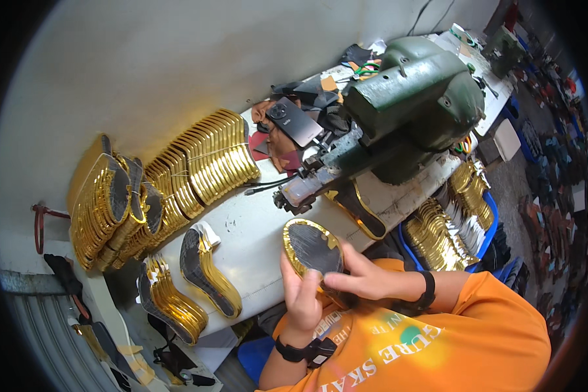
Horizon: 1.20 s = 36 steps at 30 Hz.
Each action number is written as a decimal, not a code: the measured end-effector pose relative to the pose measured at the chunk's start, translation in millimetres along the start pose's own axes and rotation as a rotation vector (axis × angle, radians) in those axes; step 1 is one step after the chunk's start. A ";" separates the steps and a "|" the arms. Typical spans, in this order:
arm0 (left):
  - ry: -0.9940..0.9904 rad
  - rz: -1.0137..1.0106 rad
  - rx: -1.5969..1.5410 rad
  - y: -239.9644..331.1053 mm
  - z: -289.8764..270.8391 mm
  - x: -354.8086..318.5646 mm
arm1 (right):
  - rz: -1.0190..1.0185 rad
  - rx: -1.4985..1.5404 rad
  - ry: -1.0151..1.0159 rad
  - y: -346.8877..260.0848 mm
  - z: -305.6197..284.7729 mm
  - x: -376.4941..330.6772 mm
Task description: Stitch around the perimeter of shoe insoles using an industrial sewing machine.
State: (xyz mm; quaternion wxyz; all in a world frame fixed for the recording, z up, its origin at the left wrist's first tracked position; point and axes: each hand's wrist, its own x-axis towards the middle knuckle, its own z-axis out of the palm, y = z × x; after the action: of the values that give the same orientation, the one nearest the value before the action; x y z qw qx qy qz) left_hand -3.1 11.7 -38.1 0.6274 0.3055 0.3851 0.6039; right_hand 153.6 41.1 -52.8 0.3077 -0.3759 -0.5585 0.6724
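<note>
Close to my orange shirt I hold a shoe insole [312,247], dark grey with a shiny gold edge, its rounded end tilted up. My left hand [300,299] grips its left side, thumb on the grey face. From the other side my right hand [358,277] is closed on the insole, thumb near the middle; its lower part is hidden by my hands. Another gold-edged insole [358,208] lies on the table under the arm of a dark green bench machine [405,98]. Left of my hands, two short stacks of insoles [209,271] [170,300] rest at the table edge.
Long bundled rows of gold-edged insoles [206,160] line the wall side of the white table [242,228]. A phone [295,122] sits among leather scraps near the machine. On the right, a blue crate [408,251] holds more insoles. A red-handled item [40,228] hangs at far left.
</note>
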 end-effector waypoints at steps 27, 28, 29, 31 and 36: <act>0.507 0.309 0.137 18.8 -17.9 38.7 | 0.378 0.237 -0.569 -22.0 12.0 -11.8; 0.510 0.287 0.088 17.1 -23.6 39.6 | 0.308 0.140 -0.560 -19.3 13.3 -12.0; 0.511 0.288 0.089 16.6 -27.1 39.7 | 0.238 0.044 -0.550 -17.8 14.2 -11.9; 0.458 0.241 -0.020 15.1 -33.9 38.3 | 0.340 0.100 -0.554 -29.5 12.6 -9.3; 0.376 0.272 0.003 17.5 -44.5 37.4 | 0.573 0.522 -0.493 -33.3 -2.0 -11.0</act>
State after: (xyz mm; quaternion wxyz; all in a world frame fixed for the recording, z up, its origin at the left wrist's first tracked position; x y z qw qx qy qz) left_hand -51.2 46.7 -50.5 0.4569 0.2378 0.4513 0.7287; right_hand 160.8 39.2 -18.5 0.0516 -0.2540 -0.3005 0.9179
